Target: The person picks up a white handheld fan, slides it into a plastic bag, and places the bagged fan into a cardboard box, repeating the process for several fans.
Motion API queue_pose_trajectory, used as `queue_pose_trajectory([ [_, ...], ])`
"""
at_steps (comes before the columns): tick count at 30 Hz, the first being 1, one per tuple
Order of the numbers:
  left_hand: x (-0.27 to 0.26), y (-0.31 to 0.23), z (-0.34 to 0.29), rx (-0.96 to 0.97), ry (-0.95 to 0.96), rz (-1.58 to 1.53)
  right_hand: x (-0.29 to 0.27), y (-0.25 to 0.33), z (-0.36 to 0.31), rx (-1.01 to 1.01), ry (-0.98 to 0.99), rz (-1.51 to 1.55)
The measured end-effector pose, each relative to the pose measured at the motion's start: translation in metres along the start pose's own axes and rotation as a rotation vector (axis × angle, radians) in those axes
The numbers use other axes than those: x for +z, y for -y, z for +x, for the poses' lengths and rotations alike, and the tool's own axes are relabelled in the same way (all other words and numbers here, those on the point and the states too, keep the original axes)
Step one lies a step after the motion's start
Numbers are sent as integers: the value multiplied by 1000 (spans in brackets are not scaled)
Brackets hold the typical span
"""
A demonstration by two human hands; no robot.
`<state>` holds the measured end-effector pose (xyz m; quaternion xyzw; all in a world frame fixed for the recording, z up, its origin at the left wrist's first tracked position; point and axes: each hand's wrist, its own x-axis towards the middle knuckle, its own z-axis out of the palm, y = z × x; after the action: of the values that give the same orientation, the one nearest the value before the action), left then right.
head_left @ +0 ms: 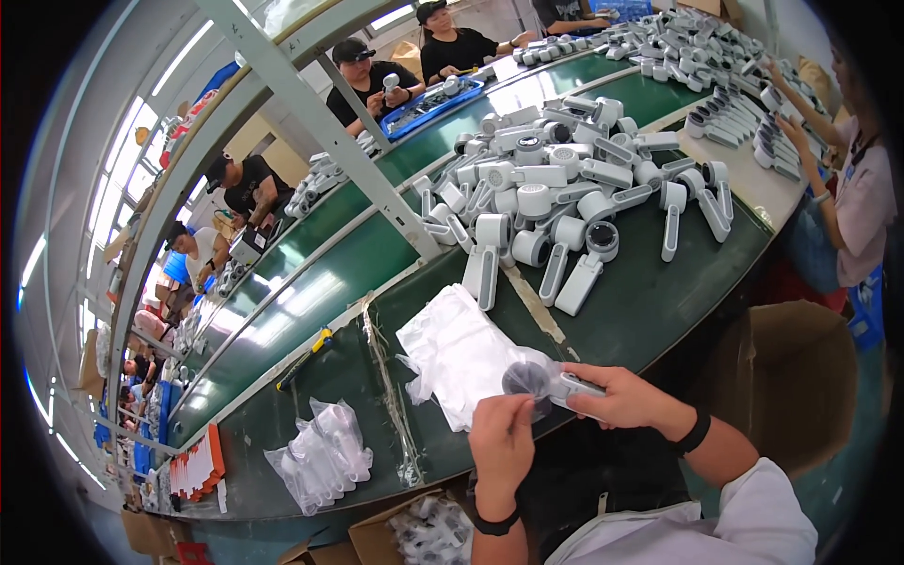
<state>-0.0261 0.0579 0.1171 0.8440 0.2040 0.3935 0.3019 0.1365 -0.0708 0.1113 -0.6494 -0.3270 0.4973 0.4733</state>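
Observation:
My right hand [629,399] is closed around the handle of a white and grey handheld fan [573,387]. A clear plastic bag [527,377] covers the fan's round head. My left hand [502,443] has thumb and fingers pinched together at the bag's near edge. Just beyond, a stack of flat white plastic bags [454,344] lies on the dark green bench [650,306]. Farther back, a large heap of similar handheld fans [556,184] spreads over the bench, heads and handles pointing every way. Several bagged fans [325,450] lie side by side at the left.
A yellow-and-black tool [306,358] lies left of the bags. An orange-edged carton piece [198,464] sits at the left end. Open cardboard boxes stand right [793,381] and below the bench [428,534]. A metal post [325,122] rises beyond; co-workers sit across and at right.

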Motion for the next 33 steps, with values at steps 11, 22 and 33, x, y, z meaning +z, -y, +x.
queue_pose_trajectory([
  [11,9,-23,-29,105,381,-371,30,-33,25,-529,-252,350],
  [22,39,25,-73,-607,74,-1155,72,-20,15,-727,-404,-138],
  [33,-17,36,-101,-662,51,-1415,92,-5,20,-1087,-449,-266],
])
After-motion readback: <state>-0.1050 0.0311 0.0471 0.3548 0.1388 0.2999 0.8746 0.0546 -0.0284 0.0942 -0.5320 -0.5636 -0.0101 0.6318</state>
